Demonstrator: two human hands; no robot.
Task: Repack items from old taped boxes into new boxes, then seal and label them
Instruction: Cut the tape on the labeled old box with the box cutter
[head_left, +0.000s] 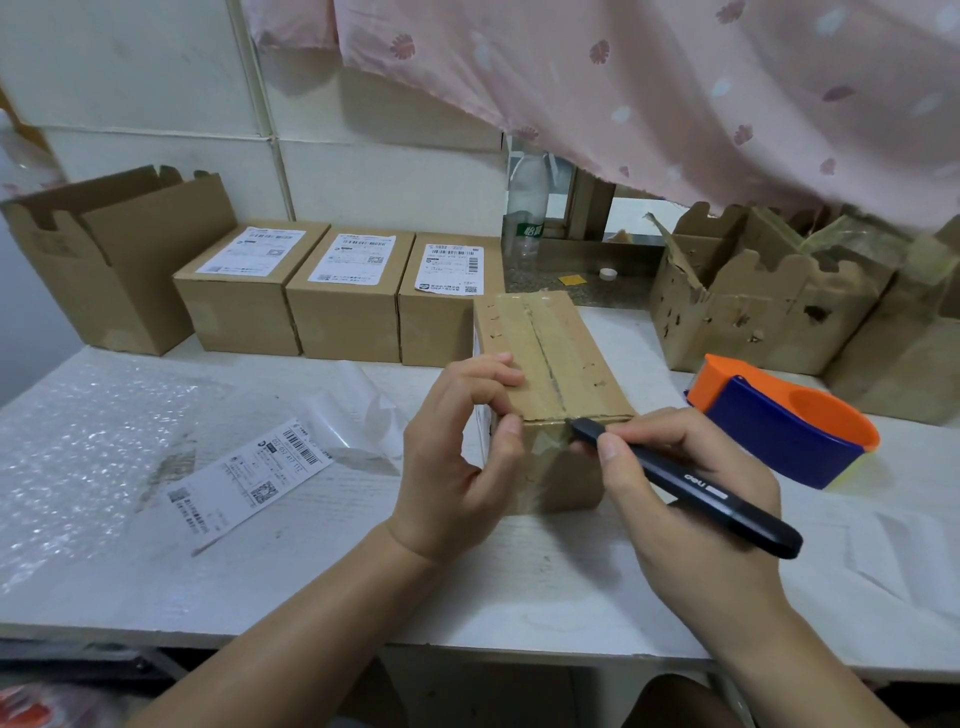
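An old taped cardboard box (550, 358) stands in the middle of the white table, with worn tape along its top seam. My left hand (457, 452) holds its near left corner, fingers on the top and thumb on the front face. My right hand (691, 499) grips a black utility knife (691, 486) whose tip touches the taped seam at the box's near top edge. An orange and blue tape dispenser (784, 426) lies to the right. A loose shipping label (249, 483) lies on the table at the left.
Three sealed, labelled boxes (343, 301) line the back, with an open empty box (114, 260) at their left. Torn old boxes (769, 306) stand at the back right. Bubble wrap (78, 447) covers the left of the table. A plastic bottle (524, 213) stands behind, under a pink curtain (675, 93).
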